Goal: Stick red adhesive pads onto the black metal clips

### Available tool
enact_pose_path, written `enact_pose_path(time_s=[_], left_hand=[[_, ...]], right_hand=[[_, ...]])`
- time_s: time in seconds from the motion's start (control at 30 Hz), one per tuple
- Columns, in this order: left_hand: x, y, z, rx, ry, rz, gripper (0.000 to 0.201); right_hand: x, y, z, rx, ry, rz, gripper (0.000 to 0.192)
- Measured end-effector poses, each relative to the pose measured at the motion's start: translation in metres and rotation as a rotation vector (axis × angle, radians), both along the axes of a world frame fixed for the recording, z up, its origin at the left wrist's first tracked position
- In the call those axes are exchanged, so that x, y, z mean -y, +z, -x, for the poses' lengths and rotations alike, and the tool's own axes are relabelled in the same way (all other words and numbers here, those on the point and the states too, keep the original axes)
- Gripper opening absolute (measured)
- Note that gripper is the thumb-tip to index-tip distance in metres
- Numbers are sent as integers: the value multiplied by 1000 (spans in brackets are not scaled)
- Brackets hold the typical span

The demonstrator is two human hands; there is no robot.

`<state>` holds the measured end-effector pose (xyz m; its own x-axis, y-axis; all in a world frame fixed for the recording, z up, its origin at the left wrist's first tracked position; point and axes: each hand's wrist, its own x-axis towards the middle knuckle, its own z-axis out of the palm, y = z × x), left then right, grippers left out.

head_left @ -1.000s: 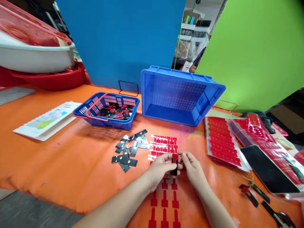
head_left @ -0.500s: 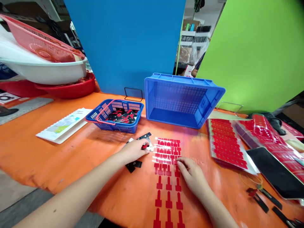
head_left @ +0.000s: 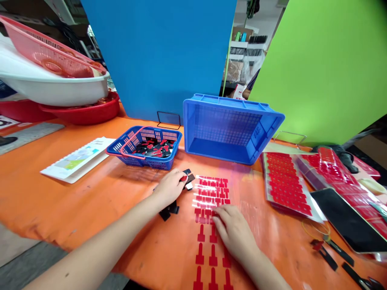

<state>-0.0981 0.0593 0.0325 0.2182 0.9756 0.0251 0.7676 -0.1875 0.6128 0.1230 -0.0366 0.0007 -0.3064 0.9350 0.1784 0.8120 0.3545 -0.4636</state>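
Note:
My left hand (head_left: 169, 187) is curled over a loose pile of black strips (head_left: 169, 209). Its fingertips close on a small black-and-red piece (head_left: 184, 178), mostly hidden by the fingers. Lying on the orange table is a clear sheet with rows of red T-shaped stickers (head_left: 213, 254). My right hand (head_left: 236, 229) rests at the right side of these rows, thumb and forefinger bent together over one sticker in the middle column. The fingers partly cover that sticker, so whether it is lifted off the sheet cannot be seen.
Behind the pile stands a blue basket (head_left: 160, 163) of black-and-red pieces with a pink handle. A larger blue crate (head_left: 223, 125) lies tipped on its side. Red sticker sheets (head_left: 287, 183), a dark phone (head_left: 347, 217) and black strips (head_left: 338, 249) lie right; a folded card (head_left: 75, 159) lies left.
My right hand has shifted left, from the right-hand column to the middle column of stickers. My left hand has moved slightly up and away, and the black strips under it lie differently.

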Motion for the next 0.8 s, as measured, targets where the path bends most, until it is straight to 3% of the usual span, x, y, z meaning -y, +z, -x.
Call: enact_pose_path(time_s=[0.07, 0.1, 0.17, 0.27, 0.4, 0.6, 0.8], left_hand=[[10, -3, -14, 219, 36, 113, 29], [15, -4, -22, 422, 43, 244, 30], [25, -8, -40, 795, 88, 500, 23], [33, -13, -63, 1156, 216, 703, 15], [32, -23, -79, 1268, 260, 742, 13], [28, -37, -76, 1374, 351, 760, 11], [31, -41, -71, 1460, 353, 770, 13]], right_hand=[[3, 0, 9, 68, 17, -11, 23], [5, -1, 13, 103, 11, -17, 23], [6, -4, 17, 168, -19, -26, 22], [7, -7, 21, 251, -69, -36, 21], [6, -5, 23, 344, -88, -31, 22], [1, 1, 27, 383, -75, -20, 17], [0, -16, 25, 275, -107, -93, 15]])
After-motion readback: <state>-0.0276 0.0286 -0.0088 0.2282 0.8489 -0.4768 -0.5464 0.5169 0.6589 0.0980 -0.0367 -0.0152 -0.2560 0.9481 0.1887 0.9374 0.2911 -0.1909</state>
